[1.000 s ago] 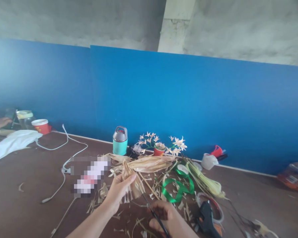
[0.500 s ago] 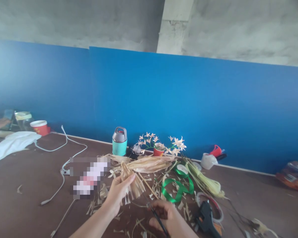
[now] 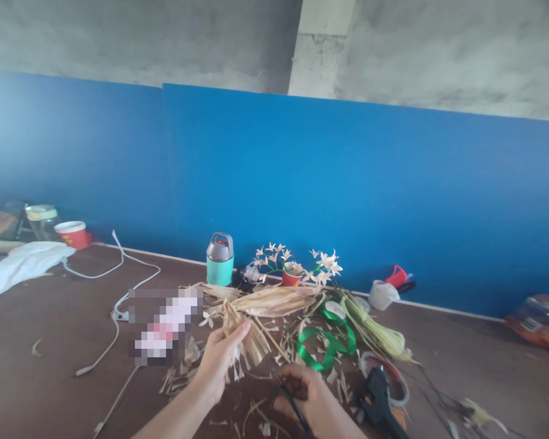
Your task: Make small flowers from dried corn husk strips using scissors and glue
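My left hand (image 3: 216,358) is closed on a pale, dried corn husk (image 3: 255,349), thumb on top. The husk fans out to the right of the fingers, and its lower edge is split into strips. Just right of it and lower, my right hand (image 3: 312,395) curls around a slim black pointed tool (image 3: 293,402), whose exact kind I cannot make out. Its tip points toward the husk without touching it. Beneath both hands lie scattered husk scraps (image 3: 256,411).
Behind the hands are more dried husks (image 3: 279,300), green ribbon (image 3: 318,360), husk flowers (image 3: 327,265) and a turquoise flask (image 3: 220,268). A black glue gun (image 3: 379,399) lies at right near a bundle of pale green strands (image 3: 377,329). White cables (image 3: 119,292) cross the left side.
The husk's fanned edge has spread slightly to the right. My right hand and the black tool have shifted only a little. The view has tilted slightly.
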`<state>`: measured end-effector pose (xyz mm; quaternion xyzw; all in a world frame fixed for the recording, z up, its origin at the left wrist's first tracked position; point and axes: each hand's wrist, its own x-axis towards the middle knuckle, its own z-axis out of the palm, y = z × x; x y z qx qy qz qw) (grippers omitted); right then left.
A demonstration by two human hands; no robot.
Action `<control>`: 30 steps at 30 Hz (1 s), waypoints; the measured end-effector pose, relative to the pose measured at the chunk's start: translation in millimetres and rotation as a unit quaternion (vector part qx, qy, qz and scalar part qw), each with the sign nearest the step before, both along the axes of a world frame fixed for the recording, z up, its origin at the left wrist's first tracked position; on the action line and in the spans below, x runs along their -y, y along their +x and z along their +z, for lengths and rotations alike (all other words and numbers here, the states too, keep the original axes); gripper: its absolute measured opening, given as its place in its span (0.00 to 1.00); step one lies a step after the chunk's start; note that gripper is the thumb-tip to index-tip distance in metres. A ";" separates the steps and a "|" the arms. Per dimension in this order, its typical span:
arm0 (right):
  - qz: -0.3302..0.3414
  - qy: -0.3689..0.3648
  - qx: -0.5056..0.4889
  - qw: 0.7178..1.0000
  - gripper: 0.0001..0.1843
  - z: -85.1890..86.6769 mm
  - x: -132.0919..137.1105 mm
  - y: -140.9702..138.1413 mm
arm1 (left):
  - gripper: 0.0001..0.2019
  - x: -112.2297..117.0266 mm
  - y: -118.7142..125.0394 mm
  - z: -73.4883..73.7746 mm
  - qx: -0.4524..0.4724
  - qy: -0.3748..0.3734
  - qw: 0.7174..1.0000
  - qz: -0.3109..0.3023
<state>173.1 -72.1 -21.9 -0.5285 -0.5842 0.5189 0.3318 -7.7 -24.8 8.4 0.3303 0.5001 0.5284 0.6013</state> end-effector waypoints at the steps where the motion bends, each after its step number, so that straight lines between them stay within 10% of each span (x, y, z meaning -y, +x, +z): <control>1: 0.002 0.001 -0.002 1.000 0.19 2.3 0.3 -0.1 | 0.19 0.8 0.5 0.2 -0.001 -0.001 1.000 0.002; 30: -0.029 -0.047 -0.051 0.997 0.23 -1.7 -1.0 -7.6 | 0.23 9.2 8.9 -6.0 0.040 -0.079 0.996 0.016</control>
